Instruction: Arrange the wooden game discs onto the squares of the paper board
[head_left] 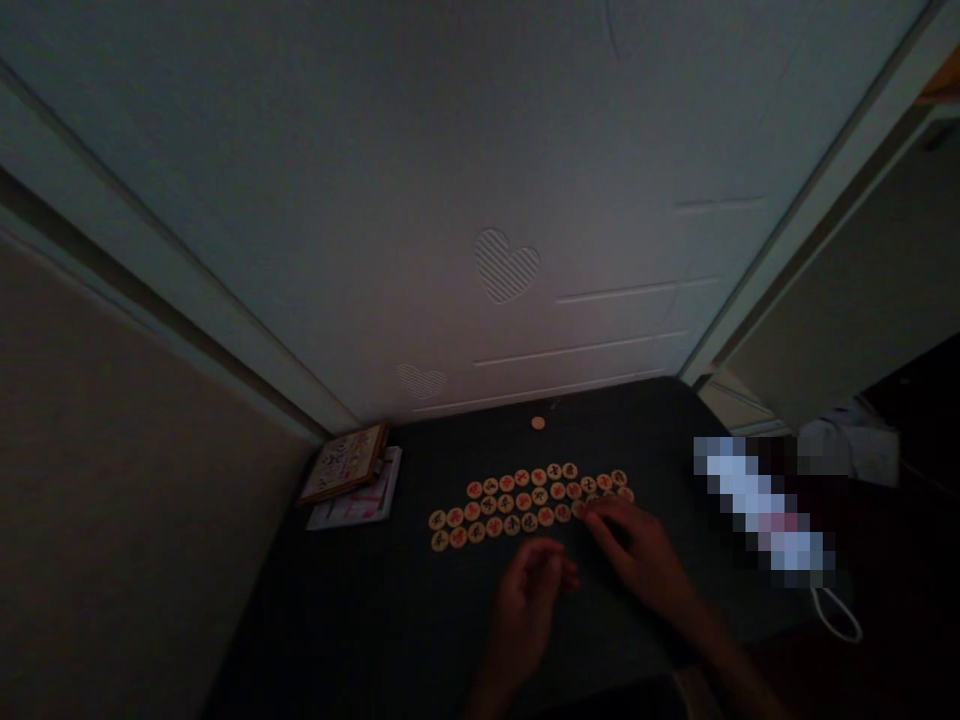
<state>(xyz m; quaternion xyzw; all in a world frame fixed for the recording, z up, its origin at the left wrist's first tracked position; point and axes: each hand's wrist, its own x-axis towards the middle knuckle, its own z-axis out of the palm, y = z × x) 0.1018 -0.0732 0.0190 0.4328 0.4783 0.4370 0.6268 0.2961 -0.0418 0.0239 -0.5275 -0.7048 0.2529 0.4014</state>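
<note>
So the right hand (637, 555) is flat-ish and open, fingers stretched out, with the fingertips (596, 510) resting on the near right end of a bunch of xiangqi pieces (523, 501). It doesn't look clamped on anything. The left hand (529, 600) sits just left of it and closer to the camera, fingers curled together. It's not touching the pieces, and I can't tell if there's anything tucked in those fingers. The two hands are near each other but apart.

The pieces are round wooden discs with red and black marks, too small to read, laid out in three or so curved rows straight ahead of both hands on a dark table (337, 610). One lone disc (538, 423) sits well past the rows, beyond the hands near the table's far edge. Way off past the left hand there's a wooden-framed board (345, 463) lying on some papers (369, 500). Right of the right hand is a pixelated blur (765, 510) I can't make out, with a white loop of cord (836, 615) below it. Beyond everything stands a white door (506, 265) with a heart pressed into it.
</note>
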